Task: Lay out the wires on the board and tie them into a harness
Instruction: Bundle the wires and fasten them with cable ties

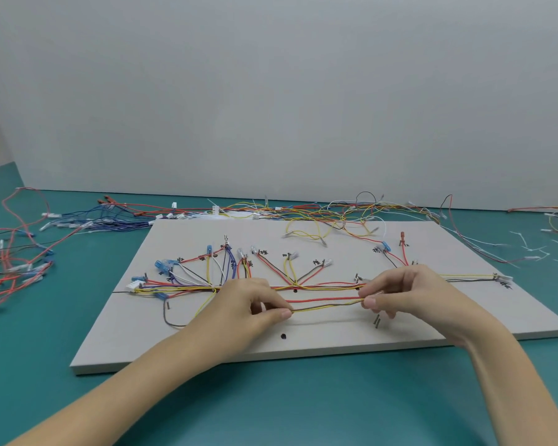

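From over the person's shoulders, the grey board [303, 342] lay flat on the teal table [271, 407], and most of the wires were already routed on it — a main trunk [322, 287] ran left to right, with branches fanning up to labelled pegs and connectors. The left hand [255, 304] pinched a yellow-and-brown pair of wires [326, 306] between thumb and forefinger, and the right hand [400, 291] pinched the same pair further along, so that it stretched taut between them, lifted just off the board, in front of the trunk. A red wire [322, 299] ran slack between that pair and the trunk. I judged the laying-out well advanced but unfinished — I could make out no ties on the trunk, and loose wires [303, 210] were heaped behind the board, with cable ties [529, 249] scattered at the right
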Demonstrator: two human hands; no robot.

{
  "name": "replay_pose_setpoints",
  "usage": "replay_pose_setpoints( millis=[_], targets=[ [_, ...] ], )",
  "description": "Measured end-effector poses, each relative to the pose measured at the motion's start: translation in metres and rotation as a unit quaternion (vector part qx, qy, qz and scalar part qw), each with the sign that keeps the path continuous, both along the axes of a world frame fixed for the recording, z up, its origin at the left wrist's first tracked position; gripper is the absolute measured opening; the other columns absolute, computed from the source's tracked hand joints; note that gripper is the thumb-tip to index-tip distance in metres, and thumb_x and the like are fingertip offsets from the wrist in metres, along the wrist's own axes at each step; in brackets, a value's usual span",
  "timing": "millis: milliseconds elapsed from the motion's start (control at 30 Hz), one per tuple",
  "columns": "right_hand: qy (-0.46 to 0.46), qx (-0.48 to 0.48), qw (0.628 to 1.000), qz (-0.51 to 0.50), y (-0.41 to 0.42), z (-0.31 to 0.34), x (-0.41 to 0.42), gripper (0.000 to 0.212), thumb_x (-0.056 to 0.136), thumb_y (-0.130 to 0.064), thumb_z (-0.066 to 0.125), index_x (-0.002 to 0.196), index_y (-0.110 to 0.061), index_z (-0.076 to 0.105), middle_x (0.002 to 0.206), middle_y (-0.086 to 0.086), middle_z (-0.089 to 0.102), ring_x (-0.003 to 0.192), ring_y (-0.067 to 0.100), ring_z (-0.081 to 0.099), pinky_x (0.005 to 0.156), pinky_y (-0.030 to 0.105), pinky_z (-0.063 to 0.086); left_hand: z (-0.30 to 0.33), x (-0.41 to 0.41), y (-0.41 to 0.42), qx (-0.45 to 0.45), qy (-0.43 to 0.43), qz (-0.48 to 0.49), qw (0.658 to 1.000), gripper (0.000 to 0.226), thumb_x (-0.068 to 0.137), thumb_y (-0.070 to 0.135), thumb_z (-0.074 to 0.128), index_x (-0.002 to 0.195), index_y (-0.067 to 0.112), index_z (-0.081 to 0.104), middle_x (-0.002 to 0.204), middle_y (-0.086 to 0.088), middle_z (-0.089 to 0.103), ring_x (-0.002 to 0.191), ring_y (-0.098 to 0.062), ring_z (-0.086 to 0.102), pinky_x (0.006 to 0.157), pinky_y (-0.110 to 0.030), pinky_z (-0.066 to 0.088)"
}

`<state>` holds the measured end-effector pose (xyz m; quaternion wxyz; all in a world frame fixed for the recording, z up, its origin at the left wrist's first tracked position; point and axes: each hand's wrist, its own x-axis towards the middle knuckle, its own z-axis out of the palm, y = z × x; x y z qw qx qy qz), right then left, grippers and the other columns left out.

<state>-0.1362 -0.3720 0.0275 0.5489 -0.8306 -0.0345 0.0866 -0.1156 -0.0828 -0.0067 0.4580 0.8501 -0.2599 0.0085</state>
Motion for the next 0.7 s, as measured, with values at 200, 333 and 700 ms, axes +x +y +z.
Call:
replay_pose_setpoints(
  millis=[200,333,700],
  targets=[
    [0.009,-0.019,1.0,-0.008,-0.004,0.001,-0.001,0.008,0.071,-0.007,0.081,0.078,-0.007,0.077,0.072,0.011,0.071,0.058,0.013,0.056,0.051,0.021,0.044,-0.003,-0.006,-0.004,0.019,-0.018,-0.009,1.0,0.01,0.085,0.021,0.073,0.084,0.029,0.079,0.069,0.016,0.062,0.069,-0.001,0.055,0.061,-0.011,0.036],
    [0.021,-0.041,0.999,-0.004,-0.009,0.002,-0.002,0.006,0.073,-0.007,0.08,0.079,-0.008,0.078,0.075,0.009,0.073,0.055,0.014,0.053,0.056,0.021,0.046,-0.004,-0.009,-0.005,0.029,-0.035,-0.013,0.999,0.009,0.086,0.024,0.072,0.082,0.029,0.079,0.077,0.01,0.059,0.07,-0.003,0.054,0.062,-0.011,0.036],
    [0.062,-0.029,0.998,0.016,-0.018,0.002,-0.002,0.017,0.08,0.007,0.068,0.086,-0.006,0.076,0.072,0.013,0.068,0.064,0.016,0.062,0.054,0.023,0.048,-0.008,-0.008,-0.005,0.054,-0.052,-0.021,0.997,0.004,0.081,0.027,0.075,0.081,0.031,0.076,0.082,0.02,0.059,0.077,-0.003,0.057,0.064,-0.009,0.038]
  ],
)
